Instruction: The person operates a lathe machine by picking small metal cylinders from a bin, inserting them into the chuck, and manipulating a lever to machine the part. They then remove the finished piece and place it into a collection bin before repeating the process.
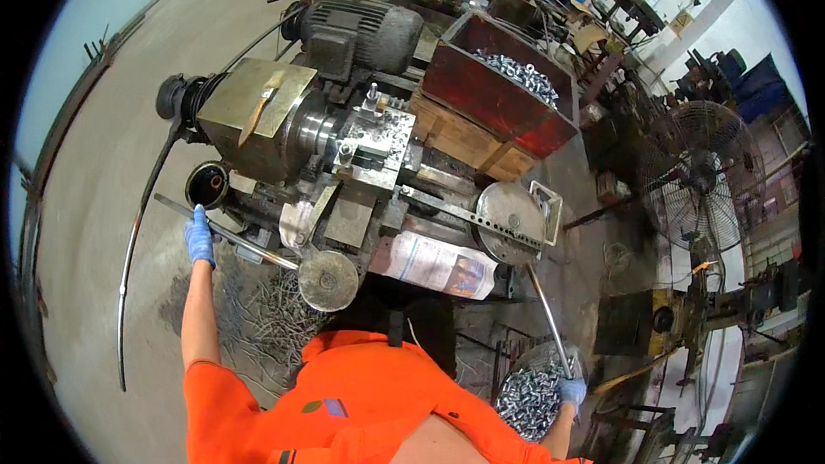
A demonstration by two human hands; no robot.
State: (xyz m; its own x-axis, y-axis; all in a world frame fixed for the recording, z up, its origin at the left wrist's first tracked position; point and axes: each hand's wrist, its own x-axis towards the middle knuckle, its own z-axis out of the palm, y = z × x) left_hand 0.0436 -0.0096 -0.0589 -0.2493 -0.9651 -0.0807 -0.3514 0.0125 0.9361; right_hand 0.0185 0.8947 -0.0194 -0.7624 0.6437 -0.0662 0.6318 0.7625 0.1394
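My left hand (199, 239), in a blue glove, is closed around a long metal lever (249, 245). That lever runs to a round metal disc (328, 281) at the front of a small lathe-like machine (369, 150). At lower right my right hand (571, 391), gloved in blue too, grips the end of a second steel lever (547, 309). This one slopes down from a larger round plate (511, 215). Just beside the right hand is a basket heaped with small shiny metal parts (528, 399). The fingers of both hands are partly hidden.
A red bin (507, 107) holding metal parts stands on a wooden crate (464, 142) behind the machine. A brush (256, 116) lies on the headstock, near a dark pot (207, 185). Newspaper (438, 264) covers the front ledge. Swarf (279, 314) litters the floor; a fan (700, 172) stands right.
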